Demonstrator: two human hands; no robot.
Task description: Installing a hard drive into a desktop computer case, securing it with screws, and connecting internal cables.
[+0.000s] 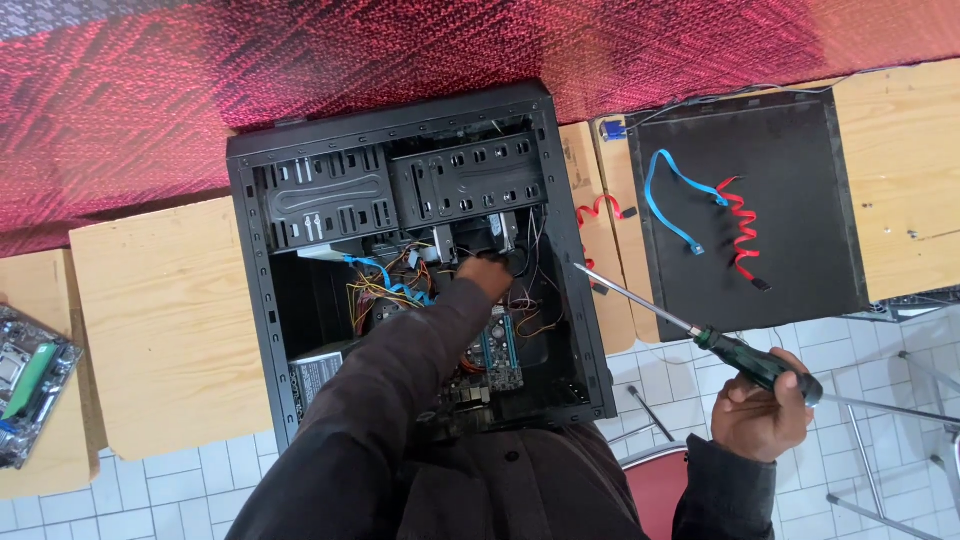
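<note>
The left hand (pixel 487 275) reaches deep into the open computer case (pixel 250 300) at the middle of the frame, fingers among the wires (pixel 385 285) just below the drive bays (pixel 400 190). Whether it grips anything cannot be told: the fingertips are hidden by cables and shadow. The right hand (pixel 760 410), lower right, is clenched around the green-black handle of a screwdriver (pixel 700 335). Its long shaft runs up and left, the tip touching or just short of the case's right wall, so the tool lies right of the left hand. A black side panel (pixel 800 160) with red and blue cables (pixel 690 200) rests upper right. A circuit board (pixel 30 390) is cut off at the left edge.
</note>
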